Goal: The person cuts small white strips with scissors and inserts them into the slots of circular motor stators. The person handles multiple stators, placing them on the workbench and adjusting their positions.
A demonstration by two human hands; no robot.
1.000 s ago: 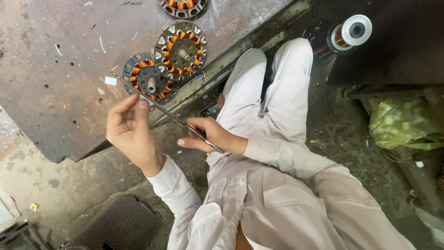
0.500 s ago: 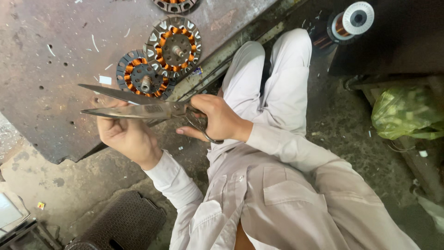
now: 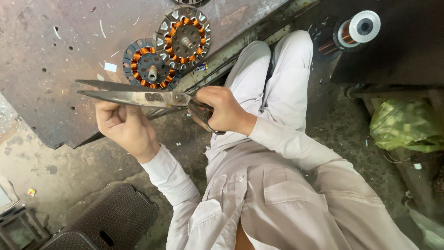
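- The right hand (image 3: 224,109) is clamped around the handles of large metal scissors (image 3: 138,96); the blades stand slightly apart, pointing toward nine o'clock.
- The left hand (image 3: 122,125) sits under the blades, fingers curled up behind them; what they pinch cannot be told.
- Two copper-wound stators (image 3: 150,65) lie on the metal bench (image 3: 55,55) at twelve o'clock.

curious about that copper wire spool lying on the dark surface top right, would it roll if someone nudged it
The copper wire spool lies on its side on round flanges, so it would probably roll easily if nudged. The dense copper winding suggests it is heavy for its size. The flanges look rigid, so it should feel stiff, not floppy.
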